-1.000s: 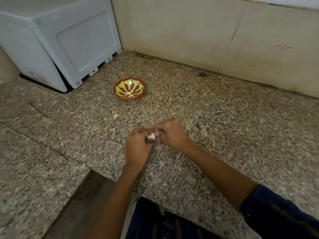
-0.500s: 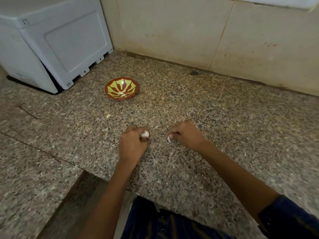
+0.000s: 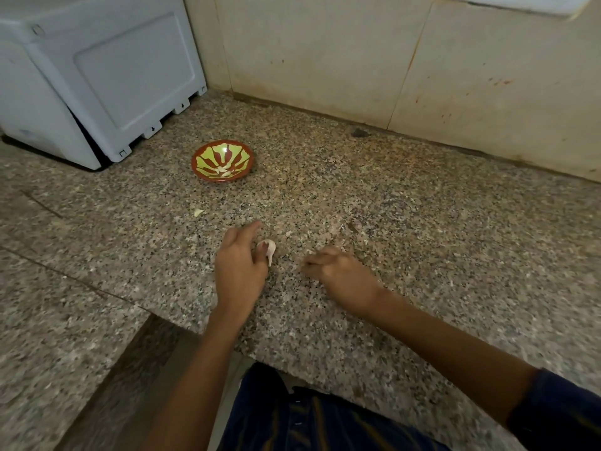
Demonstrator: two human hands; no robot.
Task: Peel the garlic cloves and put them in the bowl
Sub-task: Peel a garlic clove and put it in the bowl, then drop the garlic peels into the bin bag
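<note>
Head view: left hand (image 3: 239, 271) (thumb-pinched garlic clove (image 3: 268, 247))

I see a pale garlic clove (image 3: 267, 248) pinched at the fingertips of the left hand (image 3: 239, 271), a strip of skin hanging from it. The red bowl (image 3: 222, 161) with yellow-green pattern sits upright on the speckled surface (image 3: 390, 222), well apart, holding a few peeled cloves (image 3: 224, 170).

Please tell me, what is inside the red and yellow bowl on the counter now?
Inside the bowl lie a few pale peeled garlic cloves, near the bottom toward its front side. Their exact number is hard to tell, because they blend with the yellow pattern. Nothing covers the bowl.
</note>
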